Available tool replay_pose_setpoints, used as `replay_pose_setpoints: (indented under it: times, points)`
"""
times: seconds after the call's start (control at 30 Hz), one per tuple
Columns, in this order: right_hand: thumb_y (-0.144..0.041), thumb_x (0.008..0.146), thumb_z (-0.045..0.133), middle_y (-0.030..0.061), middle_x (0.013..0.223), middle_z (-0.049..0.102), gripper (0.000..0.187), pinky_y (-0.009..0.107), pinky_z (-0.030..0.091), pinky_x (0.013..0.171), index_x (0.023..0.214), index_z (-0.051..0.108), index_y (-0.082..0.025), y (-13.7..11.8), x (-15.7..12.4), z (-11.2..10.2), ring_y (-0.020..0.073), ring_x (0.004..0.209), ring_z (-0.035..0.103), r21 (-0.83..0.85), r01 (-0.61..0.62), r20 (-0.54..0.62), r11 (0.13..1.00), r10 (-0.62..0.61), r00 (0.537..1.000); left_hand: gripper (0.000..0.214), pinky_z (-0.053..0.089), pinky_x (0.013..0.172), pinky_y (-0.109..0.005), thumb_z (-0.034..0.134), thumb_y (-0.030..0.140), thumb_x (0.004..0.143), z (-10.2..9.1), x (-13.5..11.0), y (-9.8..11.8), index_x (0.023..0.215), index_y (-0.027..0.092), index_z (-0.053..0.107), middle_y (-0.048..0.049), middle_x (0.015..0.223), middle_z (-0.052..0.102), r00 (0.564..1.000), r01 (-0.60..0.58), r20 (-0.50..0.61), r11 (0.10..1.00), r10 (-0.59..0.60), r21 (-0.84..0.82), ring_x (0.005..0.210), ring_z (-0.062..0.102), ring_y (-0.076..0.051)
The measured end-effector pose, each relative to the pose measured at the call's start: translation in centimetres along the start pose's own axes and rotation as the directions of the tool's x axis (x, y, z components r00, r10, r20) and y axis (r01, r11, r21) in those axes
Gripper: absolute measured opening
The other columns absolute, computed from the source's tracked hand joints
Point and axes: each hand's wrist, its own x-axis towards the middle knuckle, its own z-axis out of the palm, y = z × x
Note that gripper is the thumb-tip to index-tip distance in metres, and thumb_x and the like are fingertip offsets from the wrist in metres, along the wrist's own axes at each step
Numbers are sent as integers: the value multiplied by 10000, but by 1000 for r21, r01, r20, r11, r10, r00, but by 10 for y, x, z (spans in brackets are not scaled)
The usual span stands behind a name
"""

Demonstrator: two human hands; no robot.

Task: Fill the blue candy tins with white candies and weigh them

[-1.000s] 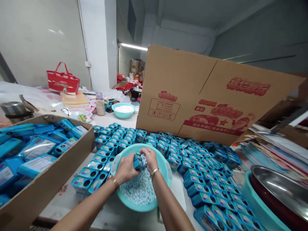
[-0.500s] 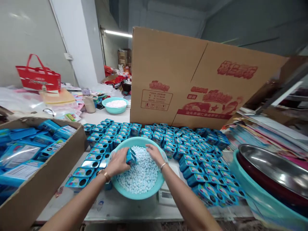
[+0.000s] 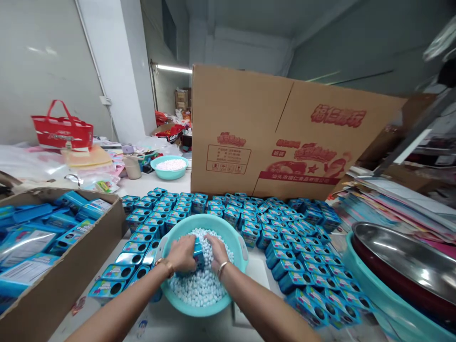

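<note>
Over our white table [image 3: 178, 326], a blue box [image 3: 198, 256] sits in our left hand [image 3: 181, 254], fingers curled round it; our half-open right hand [image 3: 218, 254] is among pale pellets [image 3: 199, 289].

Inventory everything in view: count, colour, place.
Near basin: 1, turquoise, front centre
Pellets: many, pale blue, in near basin
Held box: 1, blue, in left hand
Standing boxes: many, blue, flanking near basin
Left carton: 1, brown, left
Jumbled boxes: many, blue, in left carton
Large carton: 1, brown, behind standing boxes
Far basin: 1, turquoise, back
Tote bag: 1, red, back
Metal tray: 1, silver, right edge
Right basins: 2, dark red, turquoise, beneath tray
Papers: uncounted, mixed, right
Table: 1, whitish, underneath
Left hand: 1, bare, on held box
Right hand: 1, bare, in near basin
</note>
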Motion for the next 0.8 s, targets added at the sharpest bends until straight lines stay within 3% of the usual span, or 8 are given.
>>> replay_pose_setpoints:
  times: [0.1,0.2,0.47,0.8]
  points:
    - [-490,656,684,52,696,685,301,337,480,671,667,683,-189,-26,9,7,226,684,611,90,-29,45,996,25,999,711,398,972,-464,648,302,616,2,-6,-2,1279,188,420,-152,1294,531,984,11,-176,989,-38,-148,1233,484,-354]
    - [-432,632,711,33,658,662,267,301,456,650,647,682,-167,-45,17,14,193,655,585,117,-36,73,992,28,997,733,373,1017,-429,619,308,646,9,-5,2,1315,162,356,-162,1327,495,949,11,-300,959,-99,-283,1272,451,-326]
    - [-359,588,716,16,613,643,209,266,417,611,602,685,-153,-60,16,22,155,611,547,89,-24,73,996,18,997,691,387,1006,-397,632,284,630,12,-2,6,1266,164,392,-136,1266,533,940,0,-320,939,-118,-345,1229,488,-300]
    - [-311,579,704,18,603,648,158,275,432,625,545,663,-162,-53,22,23,164,624,561,47,-50,91,998,45,995,710,390,975,-389,667,297,604,8,2,-2,1256,169,417,-116,1243,546,958,-8,-266,922,-103,-387,1203,500,-307]
